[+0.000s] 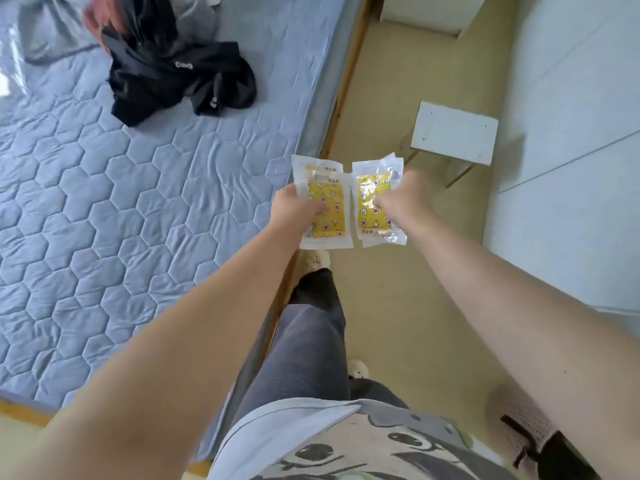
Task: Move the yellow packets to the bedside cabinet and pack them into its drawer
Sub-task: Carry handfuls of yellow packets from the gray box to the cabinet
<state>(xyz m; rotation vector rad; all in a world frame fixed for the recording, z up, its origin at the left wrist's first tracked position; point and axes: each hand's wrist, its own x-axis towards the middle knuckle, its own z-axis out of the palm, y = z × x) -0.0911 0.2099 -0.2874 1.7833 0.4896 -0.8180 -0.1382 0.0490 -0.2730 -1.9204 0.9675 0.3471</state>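
1. our shirt [346, 441], pale with a cartoon print, fills the bottom edge. beyond it, grey trousers [304, 358] and two pale slippers [317, 259] stand on the beige floor [398, 306], close along the bed's side.
2. both bare forearms stretch forward, and the hands sit near each other, where the bed's edge meets the floor.
3. our left hand [294, 209] grips the left packets [332, 220]. the thumb curls over the yellow front and the other fingers are hidden beneath.
4. our right hand [403, 199] grips the right packets [367, 216]. the thumb presses on the yellow face and the fingers wrap round the right edge. the clear edges fan out, so this is a stack, though we cannot count it.
5. both lots face up, side by side, with their inner edges nearly touching. each shows a yellow printed panel inside a clear wrapper.
6. to the left lies the bed [138, 202], its grey quilted cover stitched in hexagons. black clothes [180, 77] are heaped on it near the top, well apart from the hands.
7. a white stool [453, 133] stands on the floor beyond the right hand, near the white wall [571, 168].
8. a white unit [426, 12] shows at the top edge; we cannot tell whether it is the cabinet.
9. a dark bag [554, 448], blurred, sits at the lower right.
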